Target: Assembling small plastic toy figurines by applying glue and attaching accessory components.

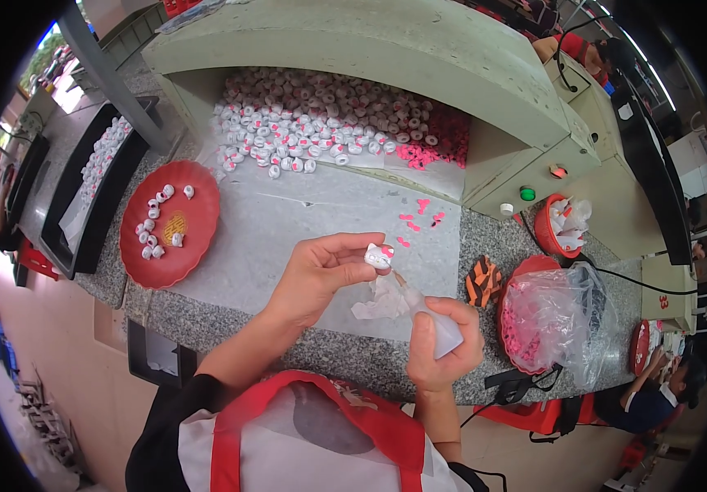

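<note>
Between the thumb and fingers of my left hand (308, 275) is a small white cat-head piece (379, 257) with a pink bow on it. My right hand (452, 357) is wrapped round a translucent white squeeze bottle (444, 334). The bottle's tip end points up toward the piece, and I cannot tell whether it touches. A crumpled white tissue (382, 301) hangs between the two hands. Beyond them, several loose pink bows (423, 205) lie on a white paper sheet (247, 221). A heap of similar white pieces (280, 131) fills the back, under a pale green housing.
Left stands a red scalloped plate (193, 258) with several white pieces. To the right are an orange-and-black patterned item (483, 281), a red bowl (544, 230) of tissues and a clear plastic bag (575, 303) over another dish. Loose cables cross there. A co-worker (657, 394) sits far right.
</note>
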`<state>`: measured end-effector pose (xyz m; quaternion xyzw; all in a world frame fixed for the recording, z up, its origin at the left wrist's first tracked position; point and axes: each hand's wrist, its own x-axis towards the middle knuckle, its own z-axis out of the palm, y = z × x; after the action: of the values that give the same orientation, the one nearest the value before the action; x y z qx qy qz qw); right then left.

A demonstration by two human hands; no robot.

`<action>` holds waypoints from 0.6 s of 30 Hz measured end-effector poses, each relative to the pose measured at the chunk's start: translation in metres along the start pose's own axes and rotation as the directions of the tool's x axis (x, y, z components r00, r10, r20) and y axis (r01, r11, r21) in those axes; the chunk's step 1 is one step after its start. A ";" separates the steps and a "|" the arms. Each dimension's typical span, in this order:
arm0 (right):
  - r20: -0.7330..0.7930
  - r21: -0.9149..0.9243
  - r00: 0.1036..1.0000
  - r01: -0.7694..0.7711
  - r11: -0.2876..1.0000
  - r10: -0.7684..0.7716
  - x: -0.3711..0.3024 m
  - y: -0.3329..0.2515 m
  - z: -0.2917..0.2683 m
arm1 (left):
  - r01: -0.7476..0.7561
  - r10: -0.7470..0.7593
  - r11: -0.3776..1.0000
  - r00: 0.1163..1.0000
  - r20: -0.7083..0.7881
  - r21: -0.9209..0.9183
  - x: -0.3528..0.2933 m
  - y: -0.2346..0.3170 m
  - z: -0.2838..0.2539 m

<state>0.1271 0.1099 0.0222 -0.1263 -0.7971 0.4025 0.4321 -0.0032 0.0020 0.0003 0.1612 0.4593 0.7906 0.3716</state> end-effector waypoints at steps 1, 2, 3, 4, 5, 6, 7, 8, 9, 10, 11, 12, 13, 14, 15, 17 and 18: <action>-0.001 -0.013 1.000 0.016 1.000 -0.016 0.000 0.000 -0.001 | 0.009 -0.009 1.000 1.000 0.013 -0.007 0.000 0.001 0.001; -0.003 -0.015 1.000 0.016 1.000 -0.016 -0.001 -0.001 -0.002 | 0.018 -0.018 1.000 0.999 0.026 -0.014 -0.001 0.002 0.002; 0.001 -0.007 1.000 0.020 1.000 -0.020 -0.001 -0.001 -0.002 | 0.020 -0.020 1.000 0.999 0.026 -0.013 -0.001 0.002 0.002; 0.004 0.001 1.000 0.024 1.000 -0.025 -0.001 -0.002 -0.002 | 0.022 -0.022 1.000 0.999 0.027 -0.022 -0.001 0.001 0.002; 0.004 0.002 1.000 0.023 1.000 -0.023 -0.001 -0.002 -0.002 | 0.024 -0.024 0.999 0.999 0.028 -0.031 -0.001 0.001 0.002; 0.007 0.006 1.000 0.022 1.000 -0.023 0.000 -0.002 -0.002 | 0.025 -0.025 0.999 0.999 0.028 -0.030 -0.001 0.001 0.002; 0.010 0.010 1.000 0.022 1.000 -0.022 0.000 -0.002 -0.002 | 0.024 -0.023 0.999 0.999 0.034 -0.031 -0.001 0.002 0.002; 0.009 0.009 1.000 0.022 1.000 -0.022 0.000 -0.002 -0.002 | 0.023 -0.022 0.999 0.999 0.039 -0.032 -0.001 0.002 0.002; 0.002 0.010 1.000 0.013 1.000 -0.013 0.000 -0.002 -0.002 | 0.023 -0.022 0.999 0.999 0.039 -0.032 -0.001 0.003 0.003; -0.005 0.012 1.000 0.004 1.000 -0.004 0.000 -0.002 -0.002 | 0.022 -0.021 0.999 0.999 0.037 -0.025 -0.002 0.003 0.002; -0.005 0.012 1.000 0.004 1.000 -0.004 0.000 -0.002 -0.002 | 0.020 -0.019 1.000 0.999 0.035 -0.018 -0.002 0.004 0.002; -0.010 0.004 1.000 0.019 1.000 -0.019 0.000 -0.002 -0.002 | 0.020 -0.020 1.000 0.999 0.035 -0.017 -0.002 0.003 0.002; -0.014 -0.004 0.999 0.034 0.999 -0.034 0.001 -0.001 -0.001 | 0.015 -0.014 1.000 1.000 0.023 -0.010 -0.001 0.002 0.001; -0.014 -0.003 0.999 0.034 0.999 -0.034 0.000 -0.001 -0.001 | 0.009 -0.009 1.000 1.000 0.011 -0.003 -0.001 0.001 0.000; -0.012 -0.005 1.000 0.027 1.000 -0.027 0.000 -0.001 -0.002 | 0.009 -0.009 1.000 1.000 0.012 -0.004 -0.001 0.001 0.000; -0.010 -0.008 1.000 0.020 1.000 -0.020 0.000 -0.002 -0.003 | -0.054 0.054 0.997 0.998 0.011 0.052 -0.001 0.000 -0.001; 0.006 -0.006 0.999 0.031 0.999 -0.031 0.001 -0.004 -0.004 | -0.056 0.055 0.997 0.998 0.011 0.052 -0.001 0.000 0.000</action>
<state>0.1299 0.1100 0.0266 -0.1142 -0.8015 0.3934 0.4357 -0.0025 0.0008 0.0004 0.1874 0.4731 0.7877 0.3474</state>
